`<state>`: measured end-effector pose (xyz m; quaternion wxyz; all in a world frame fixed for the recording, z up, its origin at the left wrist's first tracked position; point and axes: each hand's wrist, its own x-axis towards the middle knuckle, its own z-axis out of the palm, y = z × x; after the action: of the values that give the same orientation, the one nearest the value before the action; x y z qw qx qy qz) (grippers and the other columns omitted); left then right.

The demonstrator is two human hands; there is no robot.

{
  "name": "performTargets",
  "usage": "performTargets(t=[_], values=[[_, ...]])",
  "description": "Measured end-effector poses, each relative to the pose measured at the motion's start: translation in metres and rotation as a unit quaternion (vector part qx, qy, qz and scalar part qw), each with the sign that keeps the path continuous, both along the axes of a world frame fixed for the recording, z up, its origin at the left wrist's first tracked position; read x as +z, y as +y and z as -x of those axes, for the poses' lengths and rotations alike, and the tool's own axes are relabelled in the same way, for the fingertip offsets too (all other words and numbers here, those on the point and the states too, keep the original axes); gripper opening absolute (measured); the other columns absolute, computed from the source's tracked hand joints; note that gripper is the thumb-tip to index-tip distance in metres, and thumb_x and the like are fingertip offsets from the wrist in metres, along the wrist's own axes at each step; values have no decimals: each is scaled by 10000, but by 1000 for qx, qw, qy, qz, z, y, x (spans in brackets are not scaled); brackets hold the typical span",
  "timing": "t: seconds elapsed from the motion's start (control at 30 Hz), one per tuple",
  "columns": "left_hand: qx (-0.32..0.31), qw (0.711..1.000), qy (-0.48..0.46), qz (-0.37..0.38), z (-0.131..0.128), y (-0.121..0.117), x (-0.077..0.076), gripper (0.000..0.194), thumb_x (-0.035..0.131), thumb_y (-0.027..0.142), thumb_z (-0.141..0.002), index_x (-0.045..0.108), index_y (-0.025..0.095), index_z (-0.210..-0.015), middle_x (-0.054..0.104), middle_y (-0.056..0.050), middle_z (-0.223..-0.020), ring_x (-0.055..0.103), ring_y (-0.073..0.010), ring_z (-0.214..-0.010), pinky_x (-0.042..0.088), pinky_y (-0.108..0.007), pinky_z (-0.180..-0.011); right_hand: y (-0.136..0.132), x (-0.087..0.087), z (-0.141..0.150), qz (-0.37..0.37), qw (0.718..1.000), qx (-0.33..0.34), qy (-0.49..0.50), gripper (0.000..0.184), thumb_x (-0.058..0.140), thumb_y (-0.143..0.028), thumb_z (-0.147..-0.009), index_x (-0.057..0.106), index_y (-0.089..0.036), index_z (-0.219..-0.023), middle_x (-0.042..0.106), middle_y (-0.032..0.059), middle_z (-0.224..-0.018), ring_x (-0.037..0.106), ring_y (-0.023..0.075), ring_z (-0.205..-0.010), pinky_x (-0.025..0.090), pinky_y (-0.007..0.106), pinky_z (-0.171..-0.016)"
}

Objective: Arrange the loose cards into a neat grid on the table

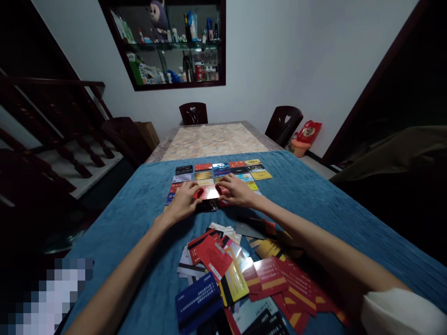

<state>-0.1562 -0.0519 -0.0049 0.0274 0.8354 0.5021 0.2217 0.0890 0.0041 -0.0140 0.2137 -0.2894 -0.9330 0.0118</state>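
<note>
Both hands meet over a red card (pixel 208 192) that catches bright glare. My left hand (pixel 182 201) pinches its left edge between thumb and fingers, while my right hand (pixel 238 190) has its fingers curled at the right edge. Around and beyond them, cards lie in columns of overlapping rows, among them a black card (pixel 184 170), a dark blue card (pixel 221 172) and a yellow card (pixel 262 175). Just below the held card sits a black card (pixel 208 206), partly covered. My hands hide some of the cards in the nearer rows.
Nearer me is a loose, overlapping heap of cards, with a blue card (pixel 197 298), a red card (pixel 214 256) and several dark red ones. A blue cloth (pixel 132 204) covers this half of the table; patterned covering (pixel 213 139) shows beyond. Chairs (pixel 284 124) stand around it.
</note>
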Motion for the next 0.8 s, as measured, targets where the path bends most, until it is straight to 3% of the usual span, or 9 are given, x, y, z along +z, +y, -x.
performTargets(t=[0.3, 0.8], values=[[44, 997, 29, 53, 17, 18, -11, 270, 614, 214, -818, 679, 197, -1080, 628, -100, -1204, 522, -301, -1197, 391, -490, -1067, 19, -6, 28, 53, 995, -38, -69, 383, 686, -411, -887, 681, -169, -1184, 633, 112, -1201, 489, 261, -1062, 386, 354, -883], [45, 994, 70, 65, 20, 28, -24, 259, 586, 194, -838, 693, 188, -1074, 636, -119, -1181, 542, -312, -1160, 401, -500, -1029, 20, -8, 35, 63, 990, -61, -113, 348, 661, -444, -892, 698, -200, -1136, 635, 102, -1171, 482, 262, -1061, 362, 336, -821]])
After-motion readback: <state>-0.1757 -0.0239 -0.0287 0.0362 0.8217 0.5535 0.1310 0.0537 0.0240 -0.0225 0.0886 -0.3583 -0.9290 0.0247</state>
